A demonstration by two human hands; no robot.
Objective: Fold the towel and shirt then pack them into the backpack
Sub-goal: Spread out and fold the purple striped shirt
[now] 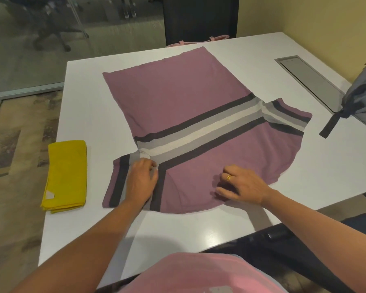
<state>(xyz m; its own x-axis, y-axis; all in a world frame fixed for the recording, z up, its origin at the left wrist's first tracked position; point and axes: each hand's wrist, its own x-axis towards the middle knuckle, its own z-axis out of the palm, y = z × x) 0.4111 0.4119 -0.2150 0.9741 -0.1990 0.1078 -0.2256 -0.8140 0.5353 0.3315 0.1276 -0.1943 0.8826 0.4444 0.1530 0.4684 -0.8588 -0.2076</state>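
Note:
A mauve shirt (178,98) with dark, grey and white chest stripes lies spread flat on the white table (241,60), its collar end toward me. My left hand (142,180) rests on the shirt at the near left sleeve seam, fingers curled against the fabric. My right hand (241,186), wearing a gold ring, presses flat on the shirt near the collar area. A folded yellow towel (66,174) lies at the table's left edge. The grey backpack (361,98) sits at the right edge of the view, a dark strap hanging onto the table.
A metal cable hatch (311,81) is set into the table at the right. A pink bag strap (199,41) shows beyond the far edge, in front of a dark chair back (199,17). Patterned carpet lies to the left.

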